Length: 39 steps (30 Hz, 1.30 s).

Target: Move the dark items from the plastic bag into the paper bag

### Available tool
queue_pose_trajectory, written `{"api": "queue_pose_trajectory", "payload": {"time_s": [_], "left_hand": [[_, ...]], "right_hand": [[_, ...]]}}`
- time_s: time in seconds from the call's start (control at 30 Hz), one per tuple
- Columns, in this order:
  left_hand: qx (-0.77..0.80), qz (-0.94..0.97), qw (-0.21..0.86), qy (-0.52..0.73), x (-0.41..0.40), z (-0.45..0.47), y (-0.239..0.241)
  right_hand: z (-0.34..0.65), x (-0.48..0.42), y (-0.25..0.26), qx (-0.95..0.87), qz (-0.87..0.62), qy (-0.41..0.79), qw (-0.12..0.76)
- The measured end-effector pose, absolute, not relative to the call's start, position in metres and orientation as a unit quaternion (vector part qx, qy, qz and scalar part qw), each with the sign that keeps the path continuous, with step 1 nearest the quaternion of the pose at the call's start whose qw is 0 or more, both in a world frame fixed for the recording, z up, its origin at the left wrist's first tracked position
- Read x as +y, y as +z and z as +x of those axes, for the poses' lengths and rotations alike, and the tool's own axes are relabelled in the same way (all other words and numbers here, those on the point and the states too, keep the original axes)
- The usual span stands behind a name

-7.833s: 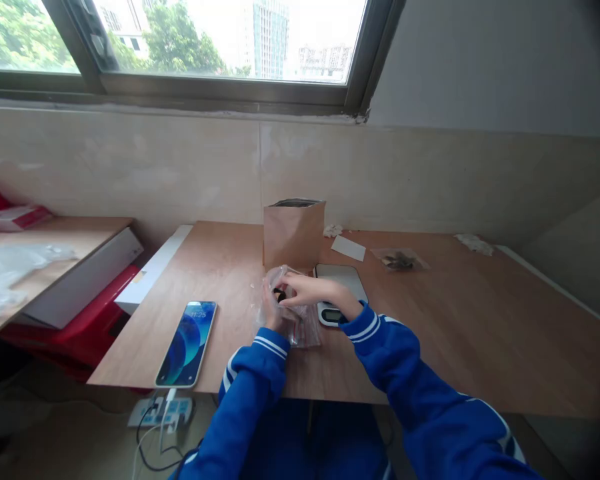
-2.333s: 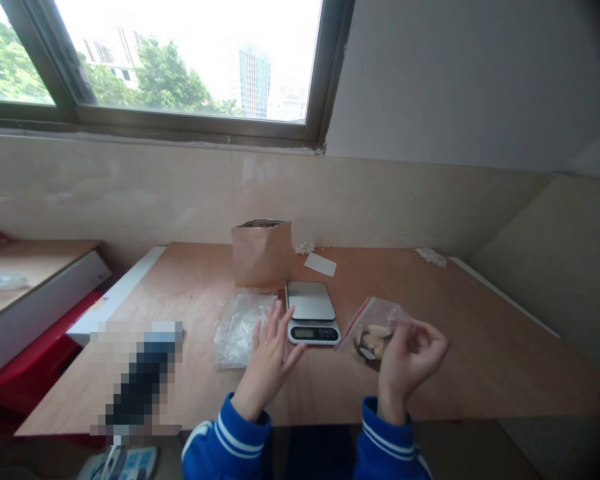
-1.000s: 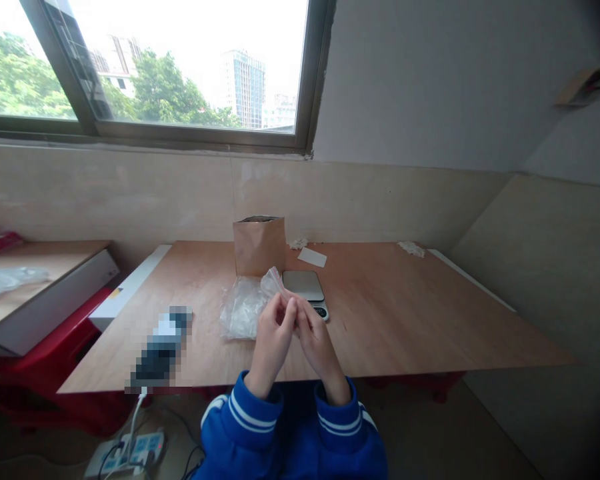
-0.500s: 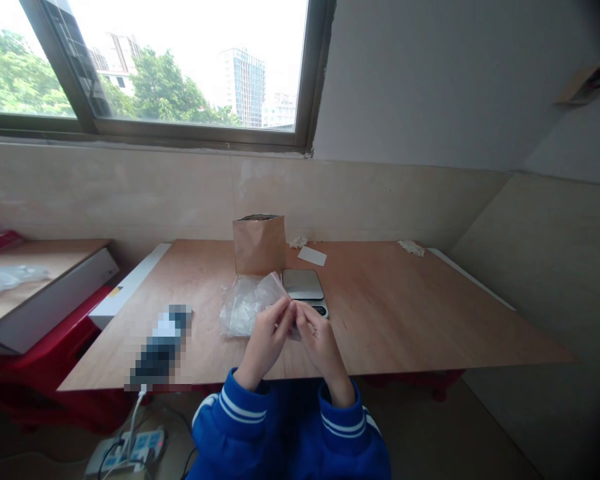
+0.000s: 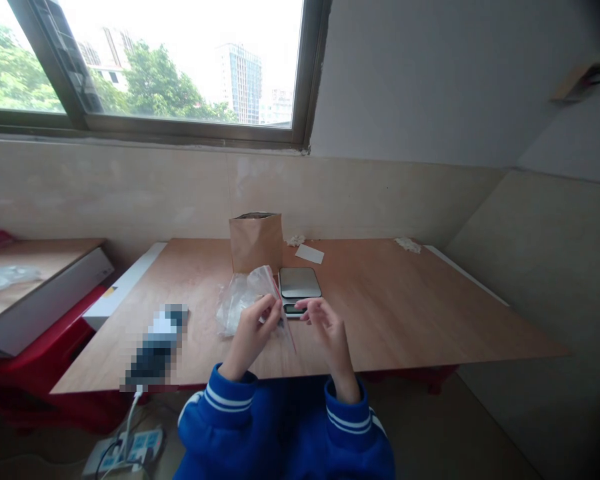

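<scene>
Both hands hang just above the near edge of the wooden table (image 5: 405,313). Left hand (image 5: 250,330) pinches a clear zip bag (image 5: 264,285) between thumb and fingers, lifting it off the surface, its red strip trailing down toward the table between the 2 hands. Right hand (image 5: 327,327) is loosely open, fingers curled, holding nothing, just beside the bag. Directly behind them sits a small digital scale (image 5: 299,288), with a pile of clear bags (image 5: 233,307) to its left and an upright brown paper bag (image 5: 256,241) further back
</scene>
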<state>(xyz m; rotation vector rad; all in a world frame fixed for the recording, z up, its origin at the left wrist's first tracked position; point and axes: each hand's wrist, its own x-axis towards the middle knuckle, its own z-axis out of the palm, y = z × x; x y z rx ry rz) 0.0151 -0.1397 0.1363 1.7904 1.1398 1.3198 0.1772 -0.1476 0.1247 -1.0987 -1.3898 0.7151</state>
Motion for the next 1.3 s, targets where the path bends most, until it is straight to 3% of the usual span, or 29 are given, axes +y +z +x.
{"api": "queue_pose_trajectory", "payload": {"time_s": [0.23,0.53,0.67,0.8,0.93,1.0,1.13,1.3], "left_hand": [[0.400,0.657,0.391,0.505,-0.137,0.024,0.125],[0.474,0.625,0.307,0.538,-0.132,0.009,0.117],[0.447,0.614,0.339,0.555,-0.123,0.000,0.113],[0.430,0.488,0.399,0.646,-0.103,0.008,0.094],[0.357,0.380,0.581,0.625,-0.077,0.022,0.071],[0.315,0.329,0.646,0.613,-0.065,0.024,0.062],[0.359,0.272,0.614,0.649,-0.044,0.017,0.052],[0.392,0.292,0.551,0.676,-0.028,0.005,0.041]], "right_hand": [[0.151,-0.149,0.126,-0.645,-0.442,0.281,0.557],[0.170,-0.126,0.096,-0.444,-0.568,0.206,0.662],[0.172,-0.118,0.103,-0.413,-0.519,0.254,0.704],[0.151,-0.101,0.118,-0.394,-0.461,0.345,0.716],[0.131,-0.075,0.118,-0.427,-0.447,0.381,0.688],[0.126,-0.066,0.116,-0.473,-0.471,0.315,0.675],[0.124,-0.061,0.124,-0.568,-0.480,0.111,0.660],[0.120,-0.042,0.136,-0.729,-0.393,0.211,0.519]]}}
